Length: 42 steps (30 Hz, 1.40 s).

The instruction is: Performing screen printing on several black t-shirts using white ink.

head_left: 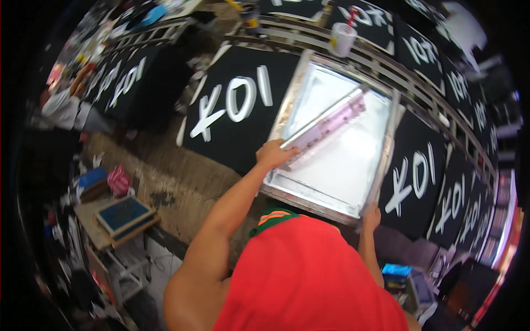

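Observation:
A screen-printing screen [359,160] in a metal frame lies on the long bench between black printed pieces, its mesh pale and shiny. My left hand [276,155] grips the lower-left end of a long squeegee [323,126] with a translucent pinkish blade, which lies diagonally across the screen. My right hand [372,218] holds the screen's frame at its lower right corner. A black piece with bold white markings [218,85] lies left of the screen, and a similar one [414,154] lies right of it.
A white container with a red stick [343,41] and a dark can [249,22] stand by the slatted metal rails [419,105] behind. More black printed pieces [124,83] run along both sides. A small table with framed boards [127,215] stands lower left.

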Motion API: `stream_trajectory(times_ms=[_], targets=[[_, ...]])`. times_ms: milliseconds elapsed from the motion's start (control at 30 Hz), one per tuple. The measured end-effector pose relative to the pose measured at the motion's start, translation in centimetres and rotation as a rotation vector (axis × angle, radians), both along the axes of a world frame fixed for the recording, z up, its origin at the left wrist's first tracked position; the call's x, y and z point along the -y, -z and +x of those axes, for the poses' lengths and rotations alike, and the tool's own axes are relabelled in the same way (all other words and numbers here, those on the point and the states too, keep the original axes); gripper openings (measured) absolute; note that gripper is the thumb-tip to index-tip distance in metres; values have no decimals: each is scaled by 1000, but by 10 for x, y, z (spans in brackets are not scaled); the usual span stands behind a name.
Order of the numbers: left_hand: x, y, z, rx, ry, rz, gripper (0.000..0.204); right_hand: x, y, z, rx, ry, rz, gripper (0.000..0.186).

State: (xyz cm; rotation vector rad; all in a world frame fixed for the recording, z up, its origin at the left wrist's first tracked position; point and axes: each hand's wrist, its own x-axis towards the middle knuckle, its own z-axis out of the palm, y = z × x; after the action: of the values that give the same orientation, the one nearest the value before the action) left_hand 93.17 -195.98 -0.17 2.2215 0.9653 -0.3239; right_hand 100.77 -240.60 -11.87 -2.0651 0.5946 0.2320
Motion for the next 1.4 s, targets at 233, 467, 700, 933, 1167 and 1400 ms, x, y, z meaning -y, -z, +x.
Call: stream_trajectory(times_ms=[233, 467, 700, 933, 1167, 1400], targets=[[-17, 9, -6, -42, 94, -34, 81, -7, -26, 8, 42, -135, -310, 56], [-48, -46, 71, 197, 589, 461, 43, -116, -191, 147, 671, -1001, -645, 93], [-111, -9, 242, 404, 840, 607, 35, -183, -132, 321, 266, -1230, -682, 31], [-120, 10, 329, 127, 670, 647, 43, -211, -89, 399, 503, -1128, -841, 39], [-46, 17, 124, -20, 841, 592, 54, -119, -93, 185, 228, -1188, -782, 44], [-5, -14, -27, -174, 910, 201, 49, -58, -107, 23, -5, -1268, -620, 51]])
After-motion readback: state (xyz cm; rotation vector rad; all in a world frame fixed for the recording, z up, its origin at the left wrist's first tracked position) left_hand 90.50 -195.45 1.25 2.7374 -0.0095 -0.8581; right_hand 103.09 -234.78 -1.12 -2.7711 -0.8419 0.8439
